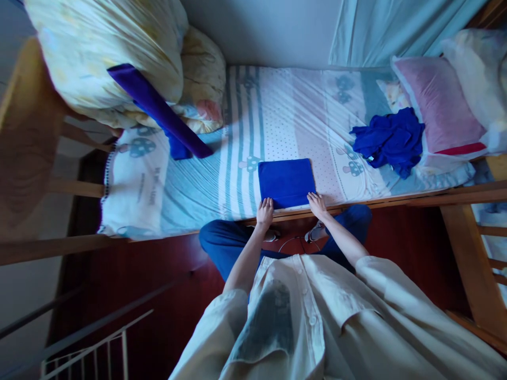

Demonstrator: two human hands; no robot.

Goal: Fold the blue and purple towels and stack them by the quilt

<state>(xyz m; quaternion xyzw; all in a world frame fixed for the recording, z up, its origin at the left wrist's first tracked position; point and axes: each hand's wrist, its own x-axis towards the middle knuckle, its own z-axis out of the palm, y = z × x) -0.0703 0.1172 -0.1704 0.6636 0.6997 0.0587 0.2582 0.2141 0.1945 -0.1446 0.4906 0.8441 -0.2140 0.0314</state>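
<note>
A flat blue cloth [287,180], roughly square, lies on the bed near its front edge. At the cloth's front left corner is my left hand [265,212], fingers bent over the edge and close together. My right hand [317,205] touches the front right corner, its fingers pinching the edge. A crumpled blue cloth heap [390,140] rests on the right part of the bed. To the left, a long dark blue folded cloth [160,111] leans against the bedding, with another blue piece [178,146] beneath it.
Bulky yellow bedding [114,47] is piled at the bed's left end. A pink pillow [439,103] sits at the right end. A wooden rail [412,202] runs along the bed's front. Below left stands a white metal rack [124,351].
</note>
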